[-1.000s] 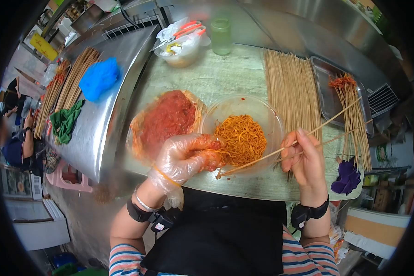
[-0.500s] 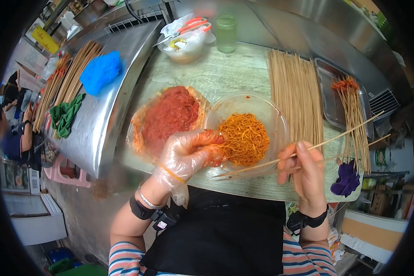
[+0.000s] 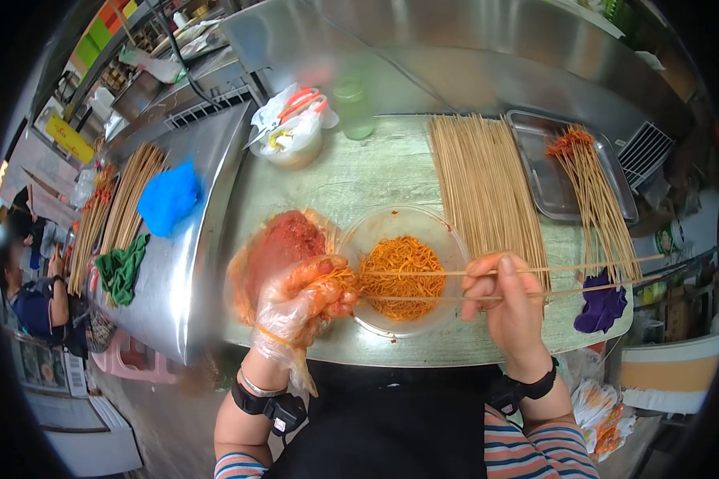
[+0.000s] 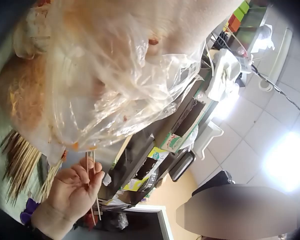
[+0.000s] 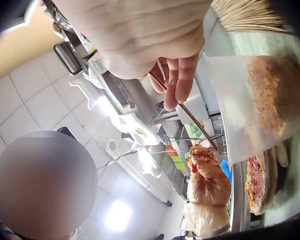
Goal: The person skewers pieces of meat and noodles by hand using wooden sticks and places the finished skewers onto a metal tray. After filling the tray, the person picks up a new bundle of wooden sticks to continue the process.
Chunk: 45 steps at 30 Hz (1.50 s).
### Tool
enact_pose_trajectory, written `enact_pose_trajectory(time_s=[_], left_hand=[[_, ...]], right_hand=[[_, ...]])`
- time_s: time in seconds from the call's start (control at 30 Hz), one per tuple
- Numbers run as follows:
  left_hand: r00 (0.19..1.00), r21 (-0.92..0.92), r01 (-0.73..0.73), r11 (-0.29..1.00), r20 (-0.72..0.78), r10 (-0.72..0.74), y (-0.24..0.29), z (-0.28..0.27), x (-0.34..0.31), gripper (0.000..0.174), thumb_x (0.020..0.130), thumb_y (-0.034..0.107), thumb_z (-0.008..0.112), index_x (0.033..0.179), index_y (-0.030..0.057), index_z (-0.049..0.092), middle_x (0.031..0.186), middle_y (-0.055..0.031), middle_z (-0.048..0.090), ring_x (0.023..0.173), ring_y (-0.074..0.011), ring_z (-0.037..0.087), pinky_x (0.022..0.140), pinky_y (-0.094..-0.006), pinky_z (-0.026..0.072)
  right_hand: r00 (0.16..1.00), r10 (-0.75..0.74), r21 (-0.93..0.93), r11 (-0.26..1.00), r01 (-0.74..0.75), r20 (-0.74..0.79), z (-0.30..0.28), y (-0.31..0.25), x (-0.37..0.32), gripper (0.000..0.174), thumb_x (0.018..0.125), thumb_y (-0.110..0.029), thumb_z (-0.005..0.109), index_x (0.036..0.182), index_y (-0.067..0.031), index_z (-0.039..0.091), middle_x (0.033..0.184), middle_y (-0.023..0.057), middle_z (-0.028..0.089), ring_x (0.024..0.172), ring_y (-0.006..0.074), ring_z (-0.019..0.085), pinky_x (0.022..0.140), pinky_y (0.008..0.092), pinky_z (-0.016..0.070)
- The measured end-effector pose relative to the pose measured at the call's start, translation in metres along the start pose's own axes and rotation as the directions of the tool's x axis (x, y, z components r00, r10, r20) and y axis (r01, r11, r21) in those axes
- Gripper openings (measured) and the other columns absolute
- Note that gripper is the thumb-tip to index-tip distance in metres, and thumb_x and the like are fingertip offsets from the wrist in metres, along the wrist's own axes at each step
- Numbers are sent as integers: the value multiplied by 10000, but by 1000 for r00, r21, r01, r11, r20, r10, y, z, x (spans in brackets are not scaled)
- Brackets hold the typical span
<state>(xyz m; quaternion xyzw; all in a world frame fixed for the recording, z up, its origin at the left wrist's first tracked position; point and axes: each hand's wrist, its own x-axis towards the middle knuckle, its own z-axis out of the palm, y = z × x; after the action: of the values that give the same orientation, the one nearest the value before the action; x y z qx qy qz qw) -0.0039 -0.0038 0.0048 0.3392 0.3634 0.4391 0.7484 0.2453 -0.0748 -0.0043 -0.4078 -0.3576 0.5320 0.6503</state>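
Observation:
In the head view the left hand [image 3: 302, 303], in a clear plastic glove stained red, curls round a clump of orange shreds and red paste [image 3: 339, 289]. Two thin wooden skewers [image 3: 567, 291] are pinched by the bare right hand [image 3: 507, 307], their left ends at that clump. Below and between the hands is a clear round bowl [image 3: 455, 239] holding orange shreds [image 3: 403, 275]. Red minced paste [image 3: 289, 239] lies in a plastic bag partly behind the gloved hand. The right wrist view shows the gloved hand [image 5: 207, 192] near a skewer tip [image 5: 212, 145].
Loose skewers [image 3: 487, 184] lie behind the right hand, beside a metal tray [image 3: 551, 191] with red-tipped skewers [image 3: 603, 199]. A purple cloth [image 3: 599, 307] is at the right edge. At the back stand a tub with scissors [image 3: 295, 148] and a green glass [image 3: 353, 108].
The skewers have swung from slanted to nearly level, and their left ends have come to the clump. The gloved hand has turned upward with its clump. The head view has shifted.

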Motion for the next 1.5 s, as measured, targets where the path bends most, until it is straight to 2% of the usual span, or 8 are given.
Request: enact_pose_trajectory(time_s=[0.27, 0.57, 0.77, 0.87, 0.97, 1.07, 1.17, 1.5], left_hand=[[999, 32, -29, 999, -40, 30, -2, 1, -3, 298, 805, -31, 574, 1089, -106, 521, 890, -214, 595, 724, -257, 614, 588, -268, 504], [1000, 201, 5, 980, 22, -9, -6, 13, -8, 362, 815, 25, 548, 1137, -128, 487, 950, -208, 599, 849, -275, 632, 724, -292, 517], [1000, 143, 9, 990, 12, -11, -8, 11, -8, 434, 805, 79, 574, 1170, -129, 464, 976, -211, 591, 864, -293, 627, 745, -324, 525], [987, -158, 24, 987, 160, 2, -10, -2, -5, 425, 816, 72, 570, 1176, -125, 461, 987, -215, 591, 872, -307, 627, 747, -340, 531], [996, -244, 86, 966, 37, -80, -3, 9, -6, 412, 819, 48, 576, 1175, -125, 460, 998, -209, 595, 884, -306, 630, 736, -345, 538], [1000, 133, 29, 991, -3, -29, -5, 11, -5, 391, 814, 22, 592, 1165, -105, 479, 1003, -193, 602, 871, -294, 639, 710, -334, 545], [998, 42, -63, 997, 34, 62, -10, 5, -5, 367, 801, -12, 597, 1151, -78, 504, 995, -180, 609, 845, -277, 648, 677, -310, 548], [996, 91, -62, 994, -52, 67, -11, 0, -1, 242, 826, 0, 588, 1056, -69, 559, 944, -181, 617, 733, -254, 654, 600, -278, 546]], right_hand=[[984, -130, 104, 984, 143, -122, -8, 2, 4, 366, 976, -280, 334, 872, 16, 523, 706, 115, 583, 551, 179, 591, 527, 270, 496], [990, -139, 64, 988, 138, 6, 6, -5, 6, 373, 973, -274, 337, 857, 30, 519, 788, 140, 572, 563, 201, 596, 540, 273, 503], [992, -122, 9, 993, 122, 20, 13, -2, 5, 359, 973, -257, 340, 856, 32, 520, 804, 142, 569, 571, 199, 599, 560, 269, 512], [986, -165, -11, 986, 165, 34, 14, 0, 5, 359, 974, -255, 338, 861, 32, 520, 811, 144, 570, 574, 197, 600, 561, 267, 511], [983, -178, -2, 984, 178, 34, 14, 1, 7, 356, 975, -252, 334, 869, 32, 520, 811, 141, 569, 575, 195, 598, 557, 264, 510], [980, -192, 2, 981, 192, 52, 14, 2, 8, 353, 976, -250, 333, 878, 34, 520, 828, 144, 566, 578, 197, 598, 554, 265, 510], [981, -194, -1, 981, 194, 31, 14, 5, 7, 355, 976, -254, 335, 883, 34, 520, 848, 148, 564, 570, 200, 595, 545, 267, 510], [970, -244, 31, 969, 244, -1, 6, 3, 8, 348, 973, -251, 349, 850, 25, 520, 792, 144, 566, 515, 189, 572, 471, 258, 479]])
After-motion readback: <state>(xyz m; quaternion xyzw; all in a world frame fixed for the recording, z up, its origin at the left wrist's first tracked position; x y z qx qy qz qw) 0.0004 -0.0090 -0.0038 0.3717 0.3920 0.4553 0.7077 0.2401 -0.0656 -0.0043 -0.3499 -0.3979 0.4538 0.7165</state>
